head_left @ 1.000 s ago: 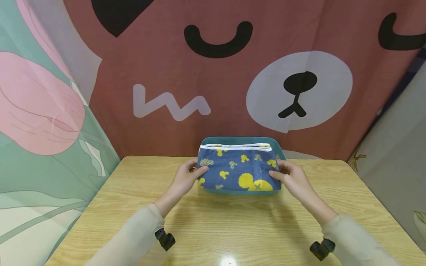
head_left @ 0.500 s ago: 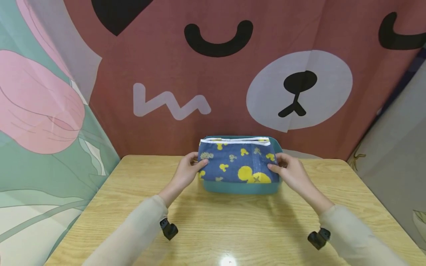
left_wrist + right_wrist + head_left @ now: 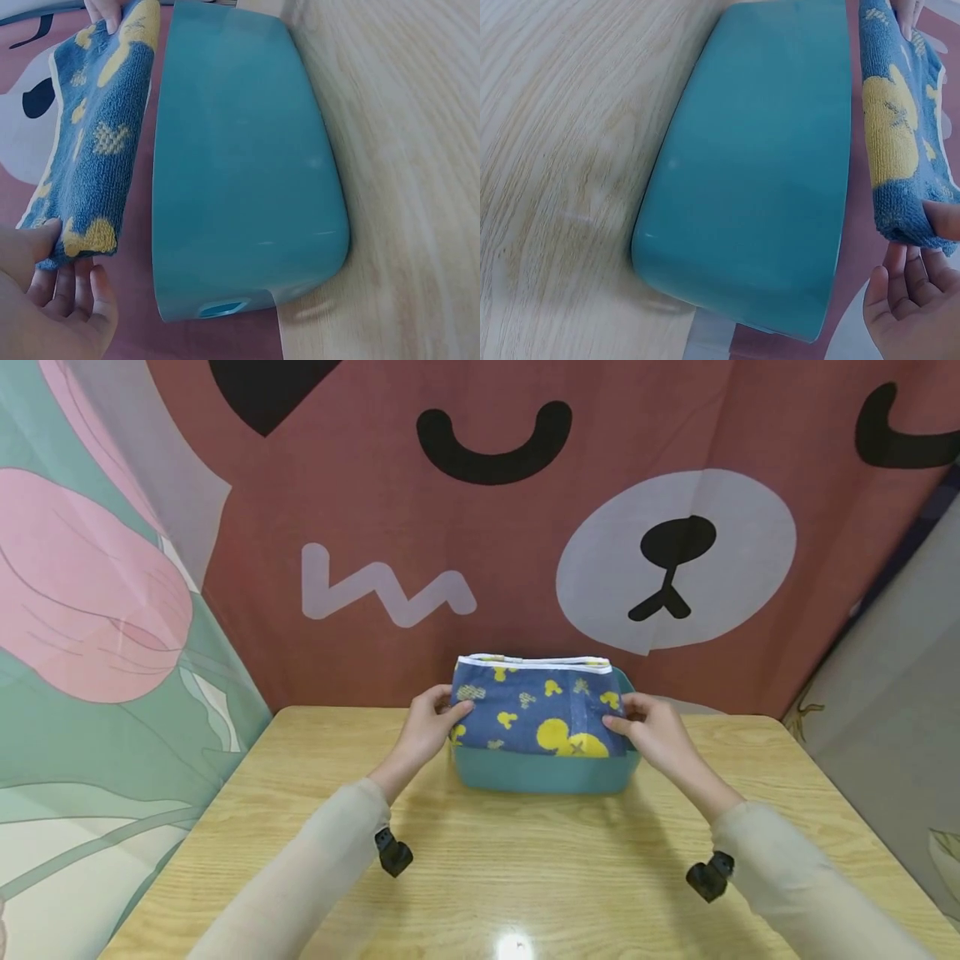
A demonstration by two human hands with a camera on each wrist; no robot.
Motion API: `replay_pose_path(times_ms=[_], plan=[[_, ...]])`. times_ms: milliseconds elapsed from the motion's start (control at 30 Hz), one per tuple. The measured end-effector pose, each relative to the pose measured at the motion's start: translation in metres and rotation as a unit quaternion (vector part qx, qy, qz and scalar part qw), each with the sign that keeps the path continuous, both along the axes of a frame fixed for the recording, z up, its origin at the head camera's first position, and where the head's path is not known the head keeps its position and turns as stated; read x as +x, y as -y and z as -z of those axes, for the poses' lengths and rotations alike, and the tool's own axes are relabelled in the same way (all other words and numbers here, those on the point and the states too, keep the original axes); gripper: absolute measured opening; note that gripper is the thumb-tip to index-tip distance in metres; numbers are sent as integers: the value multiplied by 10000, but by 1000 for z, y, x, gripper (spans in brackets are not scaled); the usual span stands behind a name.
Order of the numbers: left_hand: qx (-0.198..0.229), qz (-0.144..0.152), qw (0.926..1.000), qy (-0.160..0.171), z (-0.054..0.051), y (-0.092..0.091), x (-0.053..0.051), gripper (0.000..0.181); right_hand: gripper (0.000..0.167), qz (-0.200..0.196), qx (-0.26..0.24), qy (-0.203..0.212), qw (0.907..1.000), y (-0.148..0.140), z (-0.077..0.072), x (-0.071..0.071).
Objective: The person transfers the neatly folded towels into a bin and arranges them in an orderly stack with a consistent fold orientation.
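A folded blue towel [image 3: 525, 710] with yellow mouse-head shapes and a white edge is held up between both hands. My left hand [image 3: 431, 724] pinches its left end, thumb on the front and fingers behind. At the right end, my right hand [image 3: 656, 735] grips it the same way. Below the towel stands a teal plastic bin [image 3: 543, 774] on the table. Both wrist views show a gap between the towel [image 3: 105, 142] and the rim of the bin [image 3: 757, 165]. The bin's inside is hidden from every view.
The bin stands near the back edge of a light wood table [image 3: 480, 860]. Directly behind hangs a brown curtain [image 3: 360, 668] with a bear's face. A green curtain [image 3: 97, 735] with pink flowers hangs at the left, a grey one [image 3: 900, 693] at the right.
Both hands have raised the towel, so that more of the bin's front wall shows beneath it. The bin stays in about the same place.
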State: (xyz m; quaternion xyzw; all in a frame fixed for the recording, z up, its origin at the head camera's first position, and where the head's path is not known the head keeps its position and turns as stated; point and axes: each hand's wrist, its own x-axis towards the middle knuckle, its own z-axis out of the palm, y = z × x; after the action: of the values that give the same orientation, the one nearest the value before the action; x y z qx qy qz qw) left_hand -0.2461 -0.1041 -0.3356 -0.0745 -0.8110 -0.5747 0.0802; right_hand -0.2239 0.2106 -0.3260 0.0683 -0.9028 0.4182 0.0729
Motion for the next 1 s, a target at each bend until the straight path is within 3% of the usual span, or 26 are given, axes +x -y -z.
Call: replay_pose_path(times_ms=[533,800,1000], plan=[[183,-258,9993,-200,-1,-12,-23,24,41,231,66,-27,9997,6,6,-18],[-509,-303,9981,-167,3,-21,-29,28,46,283,-30,214,9994,8,13,-32],[-706,-255,9972,66,4,-28,-29,31,41,253,83,102,9996,10,18,-36]])
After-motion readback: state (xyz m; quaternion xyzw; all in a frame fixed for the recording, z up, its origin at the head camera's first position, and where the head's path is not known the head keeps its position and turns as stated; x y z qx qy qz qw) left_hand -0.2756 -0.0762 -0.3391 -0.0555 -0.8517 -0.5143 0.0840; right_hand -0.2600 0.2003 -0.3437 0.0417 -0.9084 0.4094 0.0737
